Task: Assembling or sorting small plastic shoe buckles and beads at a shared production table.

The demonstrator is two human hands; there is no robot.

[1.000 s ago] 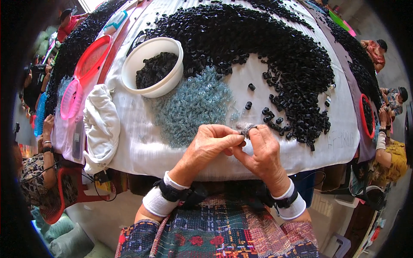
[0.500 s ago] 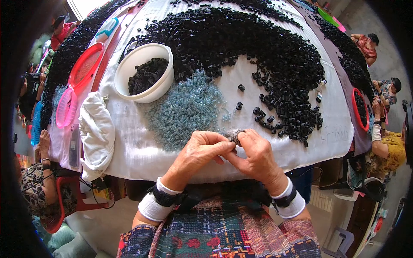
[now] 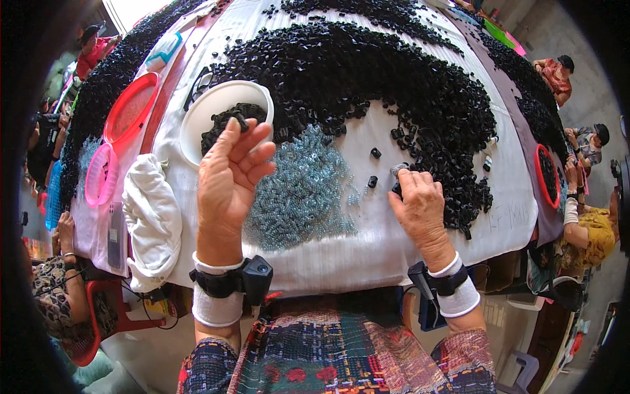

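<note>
My left hand (image 3: 230, 174) is raised over the rim of a white bowl (image 3: 190, 134), palm turned inward. Between its thumb and fingertips sits a small black plastic part (image 3: 241, 123). Inside the bowl is a heap of black parts (image 3: 220, 123). At the inner edge of the black pile (image 3: 453, 131), my right hand (image 3: 421, 200) reaches down with curled fingers. A black part (image 3: 396, 188) shows at its thumb, and a small greyish piece (image 3: 398, 169) by the index fingertip. A mound of clear bluish springs (image 3: 298, 190) lies between the hands.
A bundled white cloth (image 3: 154, 223), a pink basket (image 3: 101, 176) and a red-rimmed sieve (image 3: 131, 108) lie to the left. Two loose black parts rest on the white tablecloth (image 3: 374, 230). Co-workers sit along both sides, one in a yellow top (image 3: 594, 230).
My hands, together at the table's front before, have parted. The left went up and left to the bowl with a black part; the right moved right and forward to the black pile.
</note>
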